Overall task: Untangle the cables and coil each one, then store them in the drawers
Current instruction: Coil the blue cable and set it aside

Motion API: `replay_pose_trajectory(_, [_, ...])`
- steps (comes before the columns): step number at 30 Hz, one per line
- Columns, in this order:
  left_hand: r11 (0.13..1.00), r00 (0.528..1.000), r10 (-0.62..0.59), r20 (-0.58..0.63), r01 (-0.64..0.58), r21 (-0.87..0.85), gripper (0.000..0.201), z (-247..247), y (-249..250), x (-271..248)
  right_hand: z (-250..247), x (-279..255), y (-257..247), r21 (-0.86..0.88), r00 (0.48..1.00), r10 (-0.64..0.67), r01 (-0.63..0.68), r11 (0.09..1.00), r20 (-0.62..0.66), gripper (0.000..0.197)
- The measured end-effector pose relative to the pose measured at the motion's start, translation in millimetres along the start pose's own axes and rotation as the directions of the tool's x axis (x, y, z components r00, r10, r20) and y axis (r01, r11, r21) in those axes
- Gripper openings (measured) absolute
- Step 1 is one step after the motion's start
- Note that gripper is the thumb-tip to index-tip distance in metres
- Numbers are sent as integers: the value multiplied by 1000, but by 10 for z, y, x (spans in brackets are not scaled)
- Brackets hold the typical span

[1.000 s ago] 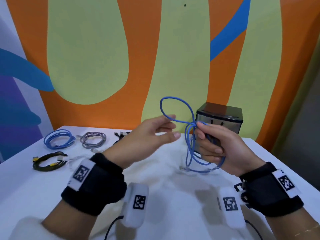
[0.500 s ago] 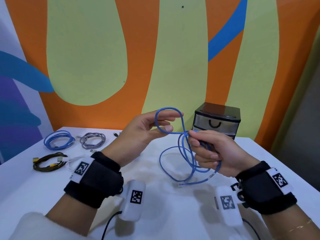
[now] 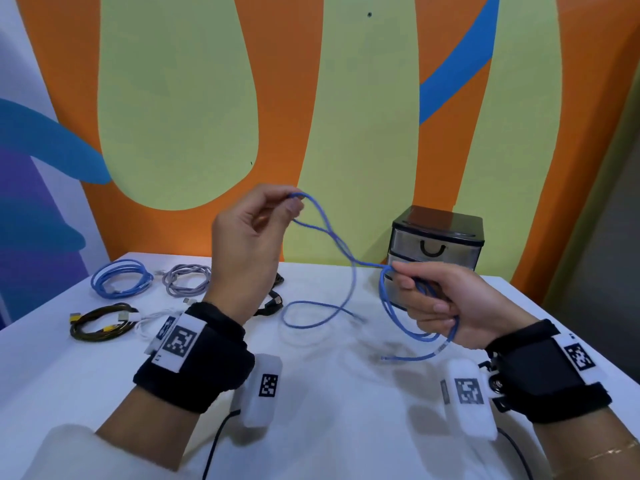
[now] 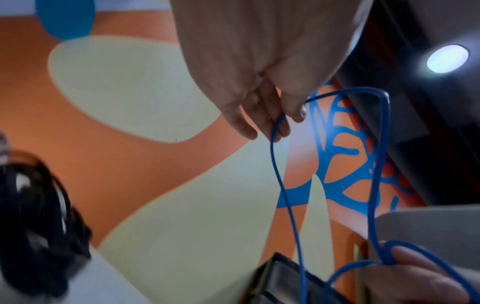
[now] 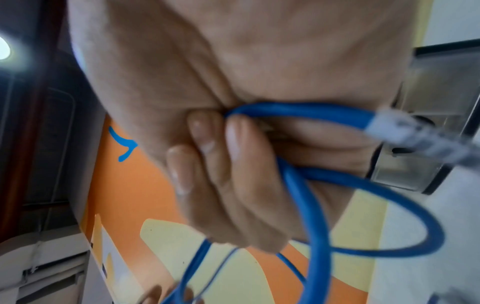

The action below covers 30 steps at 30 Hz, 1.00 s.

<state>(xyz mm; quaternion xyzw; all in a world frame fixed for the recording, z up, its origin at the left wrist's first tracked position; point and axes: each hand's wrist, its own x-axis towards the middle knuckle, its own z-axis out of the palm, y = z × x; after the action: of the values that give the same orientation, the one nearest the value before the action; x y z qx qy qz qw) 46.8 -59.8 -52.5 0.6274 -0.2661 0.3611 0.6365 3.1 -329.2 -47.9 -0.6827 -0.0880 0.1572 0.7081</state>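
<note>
Blue cable (image 3: pixel 349 268) held above the desk (image 3: pixel 329 427) at frame centre, strung between both hands. Right hand (image 3: pixel 446 306) grips several coiled turns, fingers curled round them; a clear-plug end (image 3: pixel 441 348) hangs below. Left hand (image 3: pixel 249 244) pinches a loop at its fingertips, now raised higher and farther left than half a second ago, stretching the strand longer; a loose loop sags to the desk between the hands. Drawer unit (image 3: pixel 438 244) behind the right hand, shut. Coiled cables at left: light blue (image 3: pixel 121 278), grey (image 3: pixel 187 278), black-and-yellow (image 3: pixel 100 323).
</note>
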Motion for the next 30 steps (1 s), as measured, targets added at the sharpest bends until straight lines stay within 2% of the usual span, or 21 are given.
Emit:
replay_pose_trajectory(3, [982, 996, 92, 24, -94, 165, 9, -47, 36, 0, -91, 31, -17, 90, 992, 14, -2, 996, -123, 35])
replay_pose_trajectory(6, [987, 990, 21, 140, -43, 157, 20, -6, 118, -21, -148, 64, -14, 146, 974, 9, 25, 989, -227, 34])
replay_pose_trajectory(8, [992, 965, -53, 257, 21, 128, 24, 17, 195, -58, -150, 92, 0, 161, 955, -11, 61, 985, -295, 33])
replay_pose_trajectory(11, [982, 873, -123, 473, 40, 183, 23, 52, 258, -137, -152, 119, 10, 193, 920, -81, 166, 967, -384, 32])
replay_pose_trajectory(13, [967, 783, -183, 594, 33, 254, 24, 101, 269, -193, -147, 120, -2, 235, 907, -125, 234, 943, -402, 31])
replay_pose_trajectory(15, [933, 690, -228, 687, -47, 357, 25, 171, 251, -243, -129, 101, -28, 325, 921, -152, 275, 905, -357, 31])
replay_pose_trajectory(18, [843, 570, -299, 765, -218, 491, 24, 271, 224, -322, -91, 53, -73, 487, 947, -162, 284, 826, -279, 31])
replay_pose_trajectory(22, [824, 472, -347, 810, -259, 504, 21, 324, 241, -390, -20, -2, -102, 586, 950, -173, 298, 753, -260, 31])
replay_pose_trajectory(24, [828, 459, -316, 830, -294, 478, 22, 341, 259, -413, 20, -5, -97, 535, 940, -195, 321, 781, -280, 32])
replay_pose_trajectory(25, [829, 467, -280, 839, -322, 456, 22, 348, 284, -418, 45, 9, -84, 441, 927, -221, 343, 829, -304, 35])
replay_pose_trajectory(27, [833, 511, -173, 842, -380, 402, 23, 367, 332, -416, 146, 33, -58, 146, 892, -298, 363, 920, -339, 37])
replay_pose_trajectory(28, [838, 540, -106, 835, -403, 367, 23, 374, 349, -412, 205, 41, -37, 13, 886, -325, 349, 937, -331, 34])
replay_pose_trajectory(30, [835, 596, 42, 802, -462, 300, 20, 366, 383, -379, 298, 57, 20, -140, 903, -328, 300, 944, -278, 32])
